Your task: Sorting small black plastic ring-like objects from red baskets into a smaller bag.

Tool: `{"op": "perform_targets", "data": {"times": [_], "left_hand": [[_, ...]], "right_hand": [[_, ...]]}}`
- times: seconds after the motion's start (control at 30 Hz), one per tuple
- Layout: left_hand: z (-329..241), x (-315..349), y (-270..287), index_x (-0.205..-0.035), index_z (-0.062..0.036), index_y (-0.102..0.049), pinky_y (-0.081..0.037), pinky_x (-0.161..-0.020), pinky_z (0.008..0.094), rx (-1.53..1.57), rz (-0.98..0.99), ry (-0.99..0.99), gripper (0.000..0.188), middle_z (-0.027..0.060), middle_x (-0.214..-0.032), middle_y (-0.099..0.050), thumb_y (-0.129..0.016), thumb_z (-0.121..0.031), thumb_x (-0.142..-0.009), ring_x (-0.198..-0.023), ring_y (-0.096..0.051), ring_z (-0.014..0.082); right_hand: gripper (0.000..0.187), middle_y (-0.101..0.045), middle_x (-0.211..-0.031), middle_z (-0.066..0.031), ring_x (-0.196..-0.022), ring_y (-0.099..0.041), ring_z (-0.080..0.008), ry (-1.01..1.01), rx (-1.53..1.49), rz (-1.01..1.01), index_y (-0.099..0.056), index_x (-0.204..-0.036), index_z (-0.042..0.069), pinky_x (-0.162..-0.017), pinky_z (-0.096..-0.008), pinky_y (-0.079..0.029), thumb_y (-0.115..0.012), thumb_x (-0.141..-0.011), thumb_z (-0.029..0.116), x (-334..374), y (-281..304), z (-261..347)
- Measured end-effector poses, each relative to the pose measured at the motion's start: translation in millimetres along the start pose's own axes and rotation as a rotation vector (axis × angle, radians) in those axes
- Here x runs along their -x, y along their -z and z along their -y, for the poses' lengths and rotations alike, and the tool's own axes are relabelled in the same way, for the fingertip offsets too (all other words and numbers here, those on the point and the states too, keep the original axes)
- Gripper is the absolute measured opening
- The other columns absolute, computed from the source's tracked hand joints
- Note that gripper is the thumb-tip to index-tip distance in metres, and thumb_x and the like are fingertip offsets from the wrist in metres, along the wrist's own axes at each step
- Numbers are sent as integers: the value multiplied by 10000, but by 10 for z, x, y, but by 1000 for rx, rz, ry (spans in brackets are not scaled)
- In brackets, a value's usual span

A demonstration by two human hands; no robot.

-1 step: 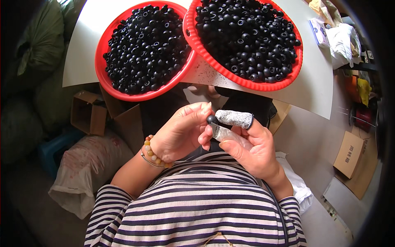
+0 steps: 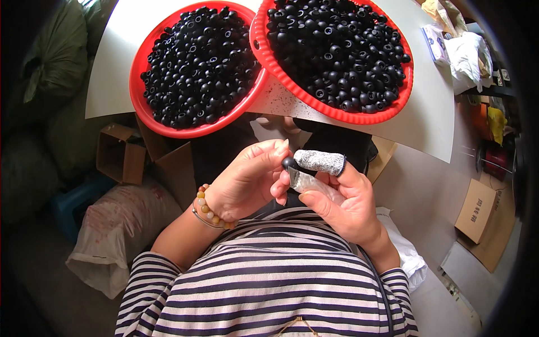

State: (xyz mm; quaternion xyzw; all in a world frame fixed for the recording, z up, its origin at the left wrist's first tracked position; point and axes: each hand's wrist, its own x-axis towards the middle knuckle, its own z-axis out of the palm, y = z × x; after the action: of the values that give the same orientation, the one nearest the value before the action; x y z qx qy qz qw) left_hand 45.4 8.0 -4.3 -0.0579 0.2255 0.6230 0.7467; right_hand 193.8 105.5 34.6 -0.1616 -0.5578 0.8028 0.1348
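Note:
In front of my striped shirt, my left hand (image 2: 255, 177) pinches a small round black bead-like piece (image 2: 288, 163) between thumb and fingers. My right hand (image 2: 351, 205) is closed around a short flat tool (image 2: 311, 184), blade-like at its tip and wrapped in whitish material. Its tip meets or nearly meets the black piece; the exact contact is too small to tell. A grey-and-white knitted finger sleeve (image 2: 320, 162) covers my right index finger, which reaches over the tool towards the piece. Beads circle my left wrist.
Two red basins, one at left (image 2: 137, 95) and one at right (image 2: 337, 117), hold heaps of similar black pieces on a white table (image 2: 429, 121). Dark specks lie between them. A stuffed sack (image 2: 115, 236) and open carton (image 2: 120, 154) stand at left; cardboard (image 2: 477, 210) lies at right.

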Motion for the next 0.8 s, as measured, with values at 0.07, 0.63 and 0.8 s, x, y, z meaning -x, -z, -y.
{"op": "perform_targets", "data": {"times": [0.07,0.63,0.8], "left_hand": [[2,0,6,-834,-67,-493,-494,-517,240,-1,-5,1,142,10,-644,-528,-514,-201,-875,-532,-518,68],[77,-16,-12,-797,-47,-515,-509,-534,235,-261,78,61,168,42,-711,-579,-520,-197,-872,-564,-562,85],[85,21,-16,-800,-41,-513,-498,-532,238,-133,189,98,193,46,-702,-570,-516,-219,-875,-543,-549,88]], "right_hand": [[335,-581,-1011,-140,-907,-581,-175,-6,8,-6,-428,-1152,-64,-825,-285,-463,-516,-832,-20,-2,-3,0],[568,-530,-1058,-95,-938,-516,-127,-34,-73,-156,-393,-1210,-37,-837,-245,-402,-665,-758,172,-1,24,-73],[503,-545,-1006,-42,-893,-507,-68,-105,-127,-228,-411,-1206,-32,-821,-195,-392,-637,-799,159,-35,60,-175]]}}
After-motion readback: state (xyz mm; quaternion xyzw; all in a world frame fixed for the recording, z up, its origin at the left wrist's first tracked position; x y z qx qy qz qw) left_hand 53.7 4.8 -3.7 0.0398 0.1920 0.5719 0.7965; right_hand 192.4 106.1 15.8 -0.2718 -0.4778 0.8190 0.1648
